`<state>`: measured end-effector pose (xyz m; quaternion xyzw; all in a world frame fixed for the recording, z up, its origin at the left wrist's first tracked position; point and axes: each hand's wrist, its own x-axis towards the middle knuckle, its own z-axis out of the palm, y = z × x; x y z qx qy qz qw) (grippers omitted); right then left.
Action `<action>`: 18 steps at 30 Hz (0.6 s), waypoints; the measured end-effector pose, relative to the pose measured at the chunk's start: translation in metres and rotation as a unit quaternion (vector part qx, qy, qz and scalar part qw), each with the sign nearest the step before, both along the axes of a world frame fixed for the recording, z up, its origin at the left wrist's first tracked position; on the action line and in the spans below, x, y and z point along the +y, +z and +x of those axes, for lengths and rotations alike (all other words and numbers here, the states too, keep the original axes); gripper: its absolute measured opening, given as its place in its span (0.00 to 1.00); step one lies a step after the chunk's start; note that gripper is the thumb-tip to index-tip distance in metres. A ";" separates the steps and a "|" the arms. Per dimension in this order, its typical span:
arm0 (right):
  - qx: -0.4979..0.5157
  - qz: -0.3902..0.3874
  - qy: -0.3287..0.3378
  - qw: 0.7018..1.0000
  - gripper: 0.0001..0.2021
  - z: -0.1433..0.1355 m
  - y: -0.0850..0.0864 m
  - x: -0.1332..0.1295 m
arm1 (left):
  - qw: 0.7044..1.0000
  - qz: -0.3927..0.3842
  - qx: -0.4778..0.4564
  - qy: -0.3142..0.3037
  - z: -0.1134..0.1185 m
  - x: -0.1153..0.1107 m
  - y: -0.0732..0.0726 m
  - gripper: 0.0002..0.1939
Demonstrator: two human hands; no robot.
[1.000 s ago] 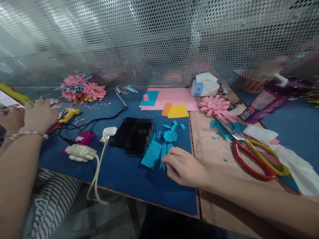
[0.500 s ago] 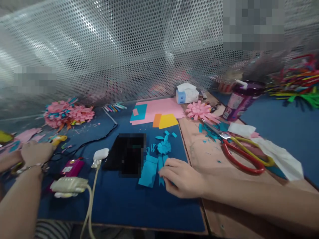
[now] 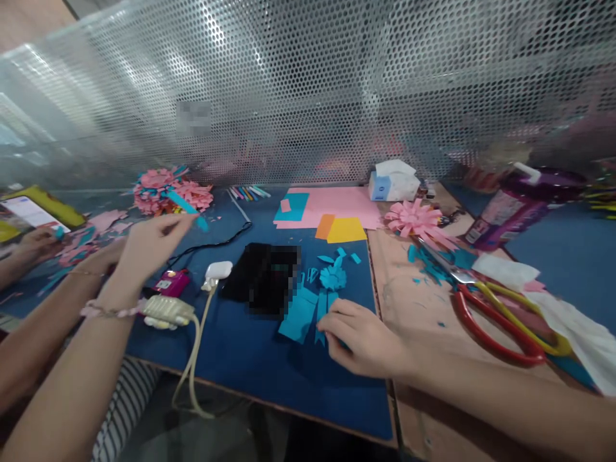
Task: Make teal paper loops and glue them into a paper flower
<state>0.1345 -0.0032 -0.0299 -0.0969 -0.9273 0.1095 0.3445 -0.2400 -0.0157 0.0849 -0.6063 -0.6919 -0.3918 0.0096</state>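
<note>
Blue paper strip (image 3: 185, 209) sits pinched between the fingertips of the left hand (image 3: 149, 244), raised above the blue mat (image 3: 240, 359) with its free end pointing away from the palm toward the pink and blue paper flowers (image 3: 171, 191) just beyond. Below that wrist lie a cream charger (image 3: 166, 310) with its cable trailing off the table edge, a small magenta device (image 3: 171, 282) and a white earbud case (image 3: 217, 270).

The right hand (image 3: 366, 337) lies low on the mat, fingers curled together and pressing down on cut blue paper pieces (image 3: 303, 311); a small blue paper flower (image 3: 333, 278) lies just ahead of its fingertips, and loose blue scraps are scattered past that. To the outer side of this hand, on the brown board (image 3: 414, 308), rest red and yellow scissors (image 3: 500, 314), with a pink paper flower (image 3: 416, 218) farther off and a purple bottle (image 3: 520, 202) beyond it.

Other people's hands (image 3: 36, 247) work near a phone (image 3: 36, 212) on the far side of the left arm.

The strip is held only at one end, so a slack pinch could let it drop among the scraps. The left forearm hangs close over the charger cable; a careless sweep might drag it and shift the small items. The pieces under the right hand could crease if pressed hard.
</note>
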 end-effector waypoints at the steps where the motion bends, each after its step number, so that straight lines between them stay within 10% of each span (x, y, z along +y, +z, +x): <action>1: 0.002 0.001 0.003 1.000 0.08 0.000 0.000 0.001 | 1.000 0.004 0.019 -0.011 0.022 -0.001 0.000 0.19; 9: -0.103 -0.136 0.087 0.982 0.13 0.031 0.017 -0.066 | 0.983 0.109 0.066 -0.129 0.152 0.023 -0.013 0.16; 12: -0.215 -0.314 0.128 0.916 0.15 0.058 -0.021 -0.119 | 0.975 0.167 0.060 -0.135 0.158 0.029 -0.023 0.15; 18: -0.219 -0.375 -0.106 0.895 0.15 0.081 -0.116 -0.140 | 0.970 0.191 0.081 -0.125 0.145 0.037 -0.042 0.14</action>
